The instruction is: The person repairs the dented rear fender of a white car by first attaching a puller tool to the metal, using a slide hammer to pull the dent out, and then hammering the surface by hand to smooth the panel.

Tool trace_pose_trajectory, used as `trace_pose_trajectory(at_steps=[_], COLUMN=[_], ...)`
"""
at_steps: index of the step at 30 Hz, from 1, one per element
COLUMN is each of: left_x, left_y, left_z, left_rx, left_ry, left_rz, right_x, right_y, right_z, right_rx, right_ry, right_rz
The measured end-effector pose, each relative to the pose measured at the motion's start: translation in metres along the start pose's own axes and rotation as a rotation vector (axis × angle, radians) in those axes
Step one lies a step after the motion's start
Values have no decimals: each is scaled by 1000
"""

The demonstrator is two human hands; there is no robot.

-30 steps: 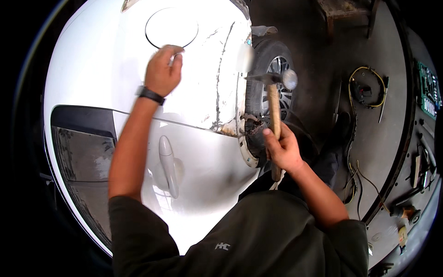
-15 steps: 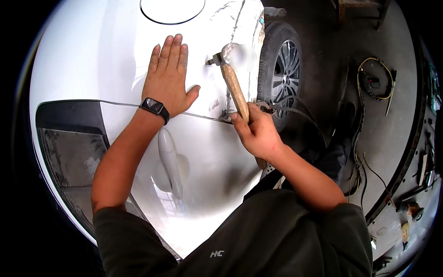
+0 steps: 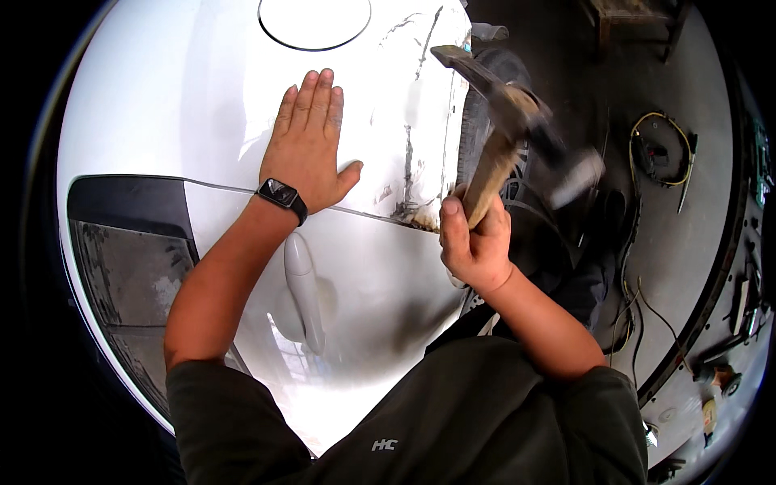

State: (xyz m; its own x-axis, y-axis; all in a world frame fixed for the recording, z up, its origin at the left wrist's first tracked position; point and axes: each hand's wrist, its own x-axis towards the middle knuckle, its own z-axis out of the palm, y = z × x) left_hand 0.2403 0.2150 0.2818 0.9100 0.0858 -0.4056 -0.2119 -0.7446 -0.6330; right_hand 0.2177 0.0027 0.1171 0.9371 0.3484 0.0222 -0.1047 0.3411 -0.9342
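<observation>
My left hand (image 3: 308,153) lies flat on the white car body panel (image 3: 218,105), fingers stretched out and the thumb apart. A dark watch (image 3: 280,194) is on that wrist. My right hand (image 3: 482,242) is wrapped round the wooden handle of a hammer (image 3: 495,174). The hammer's metal head is raised off the panel, over the wheel side, and is partly smeared by motion. Between the hands, the panel's right edge carries scuffed, dark and rusty marks (image 3: 411,174). Below my left wrist is the white door handle (image 3: 304,291).
A round fuel flap (image 3: 315,20) sits at the top of the panel, and a side window (image 3: 133,279) at the left. Behind the hammer is a wheel, partly hidden. On the floor lies a coiled yellow and black cable (image 3: 664,117). Tools (image 3: 719,376) lie along the right edge.
The hammer has swung up and right, away from the panel's marked edge, and my right hand has moved a little right with it. My left hand stays flat on the panel.
</observation>
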Motion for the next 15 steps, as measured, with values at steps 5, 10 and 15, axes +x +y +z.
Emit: trace_pose_trajectory(at_steps=[5,10,15], left_x=[5,1,6], left_y=[1,-1,1], left_z=[-4,2,0], left_rx=[-4,-14,-17], left_ry=[1,18,17], left_rz=[6,7,20], right_x=[-1,-13,-6], right_y=[28,3,36], right_z=[14,2,6], right_rx=[-151,-6,-167], right_ry=[-287,30,-243], right_rz=[258,-38,164])
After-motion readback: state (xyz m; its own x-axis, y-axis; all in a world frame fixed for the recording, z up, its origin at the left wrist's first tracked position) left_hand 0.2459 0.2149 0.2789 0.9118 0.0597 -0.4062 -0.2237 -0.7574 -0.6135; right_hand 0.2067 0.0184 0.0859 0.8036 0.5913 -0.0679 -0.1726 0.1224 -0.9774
